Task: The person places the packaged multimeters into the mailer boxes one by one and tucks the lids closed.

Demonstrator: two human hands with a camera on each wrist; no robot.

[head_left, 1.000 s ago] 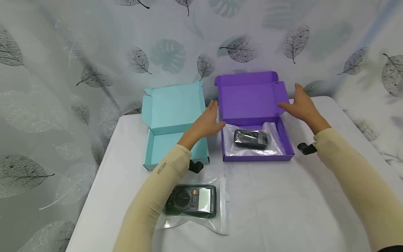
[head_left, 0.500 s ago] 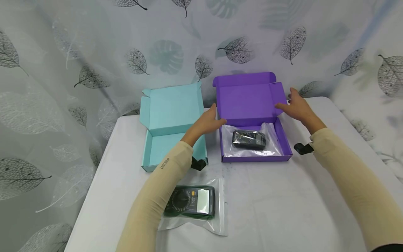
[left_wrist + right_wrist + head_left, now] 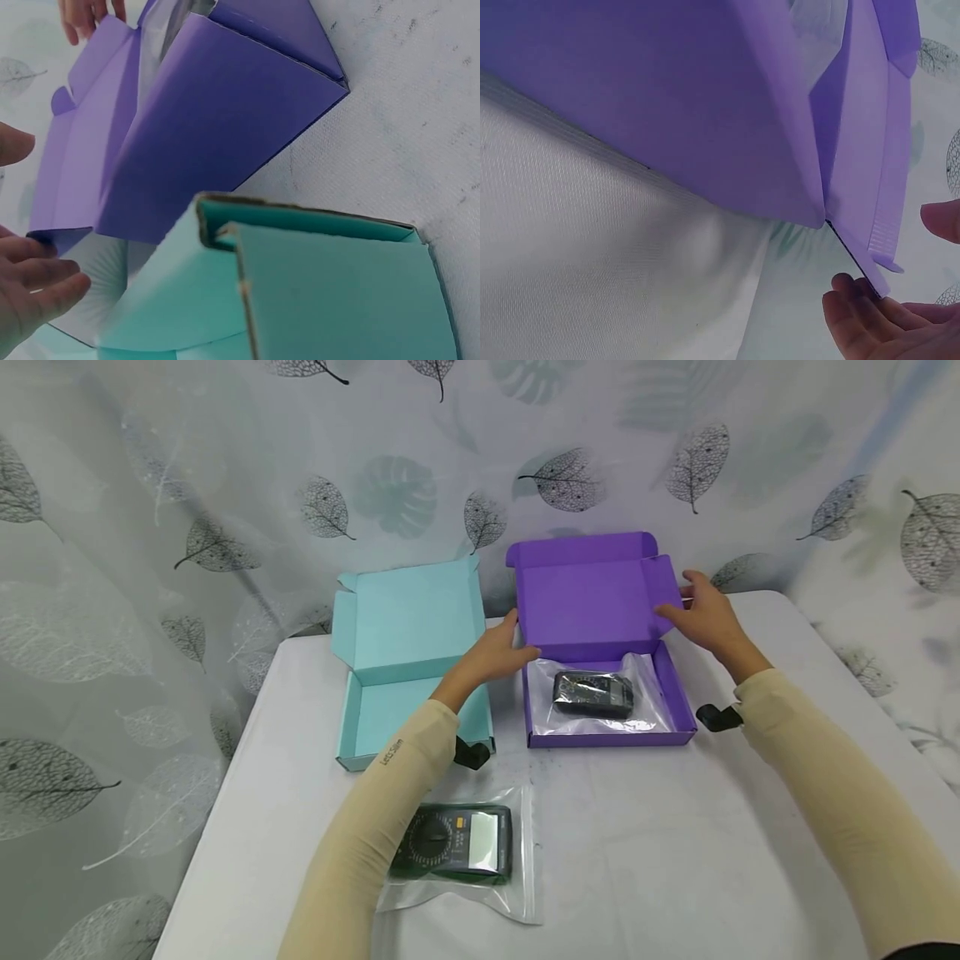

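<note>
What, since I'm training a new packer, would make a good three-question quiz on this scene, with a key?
1. Short answer: in the head view, which of the person's hands is farther from the turquoise box?
2. Multiple choice: which box holds the bagged black device? A) the turquoise box; B) the purple box; C) neither.
3. True or false: the bagged multimeter with the large dial lies outside both boxes.

Key:
1. The right hand.
2. B.
3. True.
</note>
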